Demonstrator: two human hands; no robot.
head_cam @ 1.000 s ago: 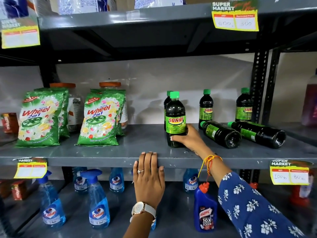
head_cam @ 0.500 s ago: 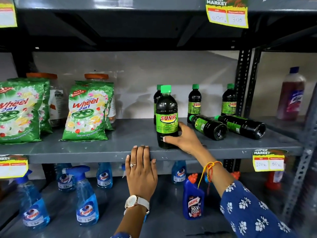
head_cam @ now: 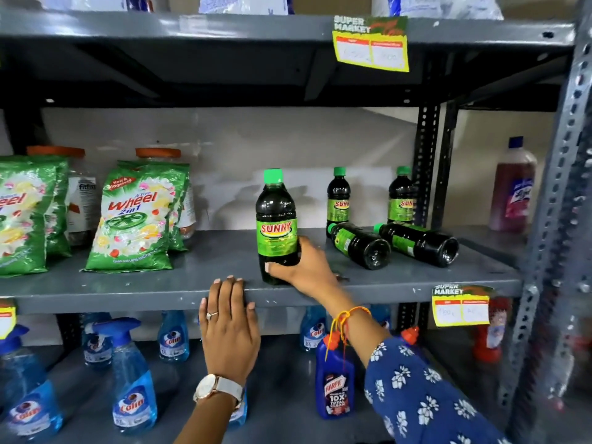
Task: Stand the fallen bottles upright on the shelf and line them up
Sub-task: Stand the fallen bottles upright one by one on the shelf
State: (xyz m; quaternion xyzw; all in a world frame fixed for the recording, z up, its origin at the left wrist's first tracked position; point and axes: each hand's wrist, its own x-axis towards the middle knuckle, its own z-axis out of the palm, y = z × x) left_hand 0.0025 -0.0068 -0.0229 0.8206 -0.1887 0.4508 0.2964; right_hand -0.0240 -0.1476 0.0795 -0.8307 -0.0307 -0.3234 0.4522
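Right hand (head_cam: 307,267): clamped on upright Sunny bottle (head_cam: 277,229).
Left hand (head_cam: 229,325): flat on shelf edge (head_cam: 128,294).
Risk: withdrawing elbow could roll fallen bottles (head_cam: 360,245) beside it.

This is a shop, a supermarket aisle of cleaning goods. Grey metal shelves (head_cam: 416,283) carry yellow price tags (head_cam: 371,46) printed "SUPER MARKET", one up on the top shelf and another (head_cam: 461,307) at the right on the middle one. Goods stand in repeats: green detergent packets (head_cam: 137,216) at left, dark bottles with green caps (head_cam: 338,197) far right, blue spray bottles (head_cam: 133,379) below
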